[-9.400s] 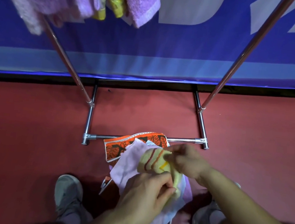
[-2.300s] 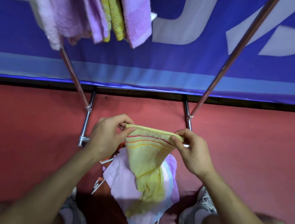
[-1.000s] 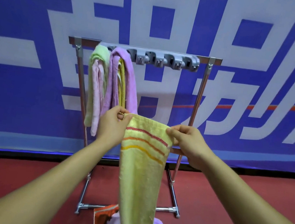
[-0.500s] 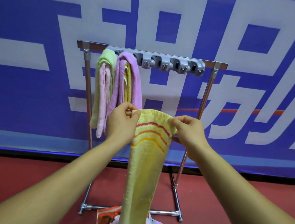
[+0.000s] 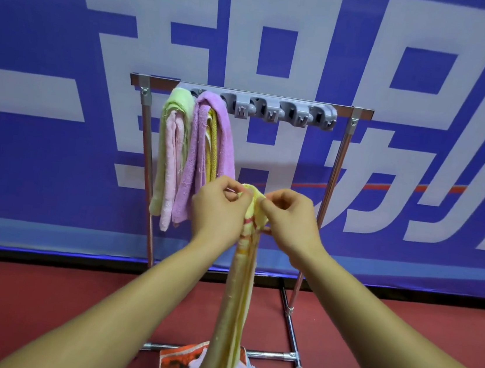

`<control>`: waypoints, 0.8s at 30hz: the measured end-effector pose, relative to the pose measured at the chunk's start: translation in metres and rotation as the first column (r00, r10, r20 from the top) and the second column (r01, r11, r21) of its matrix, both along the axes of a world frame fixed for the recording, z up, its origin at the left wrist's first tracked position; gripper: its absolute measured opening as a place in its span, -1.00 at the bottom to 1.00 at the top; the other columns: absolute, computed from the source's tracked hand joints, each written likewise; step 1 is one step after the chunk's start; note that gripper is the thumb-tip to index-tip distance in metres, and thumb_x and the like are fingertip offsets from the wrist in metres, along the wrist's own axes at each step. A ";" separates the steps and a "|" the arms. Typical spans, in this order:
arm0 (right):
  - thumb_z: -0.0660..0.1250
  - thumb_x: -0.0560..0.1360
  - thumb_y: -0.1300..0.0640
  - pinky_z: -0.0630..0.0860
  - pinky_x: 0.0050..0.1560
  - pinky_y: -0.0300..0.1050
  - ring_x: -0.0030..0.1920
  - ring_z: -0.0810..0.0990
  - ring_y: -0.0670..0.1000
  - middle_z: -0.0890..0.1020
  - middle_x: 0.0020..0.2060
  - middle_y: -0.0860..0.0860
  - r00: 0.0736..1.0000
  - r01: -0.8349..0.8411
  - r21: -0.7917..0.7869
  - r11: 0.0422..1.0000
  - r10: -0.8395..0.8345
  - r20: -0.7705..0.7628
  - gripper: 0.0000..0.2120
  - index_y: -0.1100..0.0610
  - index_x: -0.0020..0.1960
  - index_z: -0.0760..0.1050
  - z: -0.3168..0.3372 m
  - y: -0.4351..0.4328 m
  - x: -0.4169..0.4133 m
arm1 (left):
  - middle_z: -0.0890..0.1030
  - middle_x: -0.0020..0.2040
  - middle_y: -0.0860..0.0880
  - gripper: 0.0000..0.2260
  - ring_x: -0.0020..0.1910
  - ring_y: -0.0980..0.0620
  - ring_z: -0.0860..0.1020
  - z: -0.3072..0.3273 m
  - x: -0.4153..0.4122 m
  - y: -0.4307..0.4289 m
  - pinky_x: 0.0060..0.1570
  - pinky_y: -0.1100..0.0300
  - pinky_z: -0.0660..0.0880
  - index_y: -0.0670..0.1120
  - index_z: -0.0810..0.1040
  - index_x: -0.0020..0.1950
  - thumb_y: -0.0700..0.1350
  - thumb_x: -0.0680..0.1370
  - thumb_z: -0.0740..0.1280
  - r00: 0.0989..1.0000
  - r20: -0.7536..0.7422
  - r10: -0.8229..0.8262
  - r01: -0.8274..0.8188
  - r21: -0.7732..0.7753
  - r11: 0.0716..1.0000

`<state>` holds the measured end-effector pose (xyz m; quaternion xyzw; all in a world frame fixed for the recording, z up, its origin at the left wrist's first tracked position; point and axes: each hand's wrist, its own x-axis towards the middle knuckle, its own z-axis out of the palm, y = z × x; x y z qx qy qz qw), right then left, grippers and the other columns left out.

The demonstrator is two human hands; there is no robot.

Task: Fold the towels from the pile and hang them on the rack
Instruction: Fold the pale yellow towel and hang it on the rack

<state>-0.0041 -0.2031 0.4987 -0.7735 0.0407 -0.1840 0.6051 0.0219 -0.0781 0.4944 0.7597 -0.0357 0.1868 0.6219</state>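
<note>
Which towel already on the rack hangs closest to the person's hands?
The purple towel, rightmost on the rack: it hangs beside the left hand; the green towel and the pink towel hang further left.

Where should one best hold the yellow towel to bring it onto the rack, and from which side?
Grip the yellow towel at its gathered top end, where the left hand and right hand pinch it; the rest hangs as a narrow strip. Come to the rack from the front, right of the purple towel.
</note>
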 end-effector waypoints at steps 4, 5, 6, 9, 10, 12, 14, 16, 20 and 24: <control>0.46 0.37 -0.11 0.67 -0.09 0.23 -0.25 0.70 0.09 0.67 -0.36 -0.03 1.000 0.000 -0.010 1.000 0.001 0.006 -0.82 0.00 -0.22 0.64 -0.007 0.001 -0.002 | 0.67 -0.40 0.05 -0.91 -0.34 0.01 0.68 -0.005 -0.006 -0.004 -0.15 -0.06 0.64 0.04 0.62 -0.26 0.03 0.36 0.45 0.997 -0.054 -0.055 0.053 -0.048 0.997; 0.46 0.37 -0.08 0.67 -0.08 0.23 -0.23 0.71 0.08 0.68 -0.35 -0.02 1.000 0.000 -0.006 1.000 0.000 -0.001 -0.85 0.00 -0.23 0.65 -0.008 -0.001 -0.002 | 0.68 -0.39 0.03 -0.87 -0.32 -0.02 0.69 -0.007 -0.006 -0.002 -0.14 -0.08 0.64 0.08 0.64 -0.25 0.10 0.30 0.45 0.995 -0.076 -0.070 0.065 -0.066 0.996; 0.46 0.38 -0.03 0.67 -0.07 0.23 -0.20 0.71 0.10 0.69 -0.34 0.00 1.000 -0.001 0.001 1.000 0.001 -0.004 -0.88 0.01 -0.23 0.66 -0.009 -0.003 -0.002 | 0.69 -0.38 0.01 -0.82 -0.31 -0.07 0.70 -0.010 -0.004 -0.001 -0.14 -0.12 0.65 0.11 0.64 -0.24 0.16 0.25 0.43 0.992 -0.093 -0.084 0.075 -0.088 0.993; 0.47 0.45 0.06 0.67 -0.06 0.24 -0.13 0.71 0.17 0.71 -0.30 0.05 1.000 -0.021 0.004 1.000 0.021 -0.001 -0.90 0.05 -0.21 0.67 -0.009 -0.003 -0.001 | 0.70 -0.36 -0.04 -0.74 -0.30 -0.14 0.70 -0.015 -0.002 0.002 -0.14 -0.16 0.65 0.11 0.65 -0.23 0.22 0.19 0.40 0.985 -0.130 -0.116 0.099 -0.126 0.987; 0.48 0.46 0.05 0.67 -0.06 0.23 -0.13 0.71 0.16 0.71 -0.29 0.05 1.000 -0.030 -0.005 1.000 0.030 0.002 -0.89 0.05 -0.20 0.67 -0.008 -0.002 -0.002 | 0.70 -0.35 -0.04 -0.73 -0.30 -0.13 0.70 -0.015 -0.003 0.003 -0.14 -0.16 0.66 0.11 0.65 -0.23 0.22 0.18 0.40 0.983 -0.138 -0.125 0.106 -0.133 0.985; 0.47 0.43 -0.05 0.68 -0.05 0.19 -0.15 0.71 0.07 0.70 -0.28 -0.02 0.999 -0.033 -0.049 0.998 0.034 0.021 -0.87 0.00 -0.19 0.68 -0.007 0.000 -0.003 | 0.70 -0.34 -0.05 -0.78 -0.30 -0.13 0.71 -0.013 -0.003 0.004 -0.14 -0.16 0.67 0.10 0.65 -0.24 0.16 0.20 0.42 0.978 -0.150 -0.143 0.119 -0.155 0.981; 0.45 0.41 -0.09 0.67 -0.02 0.13 -0.15 0.69 -0.03 0.70 -0.27 -0.11 0.998 -0.049 -0.141 0.989 0.053 0.023 -0.88 -0.06 -0.15 0.68 -0.007 0.000 -0.005 | 0.70 -0.33 -0.09 -0.86 -0.31 -0.14 0.71 -0.013 -0.002 0.005 -0.14 -0.17 0.67 0.06 0.65 -0.25 0.06 0.24 0.44 0.976 -0.154 -0.154 0.125 -0.185 0.975; 0.47 0.42 -0.03 0.65 -0.04 0.01 -0.17 0.67 -0.08 0.70 -0.25 -0.14 0.996 -0.087 -0.248 0.965 0.088 -0.008 -0.89 -0.07 -0.07 0.66 -0.007 0.001 -0.009 | 0.70 -0.33 -0.08 -0.89 -0.28 -0.14 0.71 -0.014 0.000 0.006 -0.14 -0.18 0.67 0.06 0.65 -0.25 0.01 0.26 0.44 0.978 -0.159 -0.135 0.105 -0.188 0.977; 0.53 0.38 0.04 0.58 -0.16 -0.10 -0.22 0.62 -0.12 0.68 -0.22 -0.13 1.000 -0.015 -0.428 0.904 0.022 0.013 -0.77 -0.05 0.00 0.58 -0.009 0.006 -0.015 | 0.71 -0.33 -0.01 -0.92 -0.24 -0.09 0.71 -0.019 0.002 0.005 -0.08 -0.13 0.66 0.08 0.66 -0.24 0.01 0.30 0.45 0.977 -0.143 -0.158 0.136 -0.152 0.979; 0.48 0.41 0.11 0.60 -0.20 -0.05 -0.26 0.61 -0.13 0.67 -0.25 -0.11 0.997 0.070 -0.414 0.908 -0.045 0.069 -0.84 -0.03 -0.05 0.57 -0.012 0.002 -0.010 | 0.73 -0.25 0.00 -0.96 -0.21 0.04 0.70 -0.023 -0.001 0.003 -0.06 0.12 0.61 -0.01 0.69 -0.16 -0.14 0.46 0.47 0.966 -0.112 -0.231 0.208 -0.186 0.960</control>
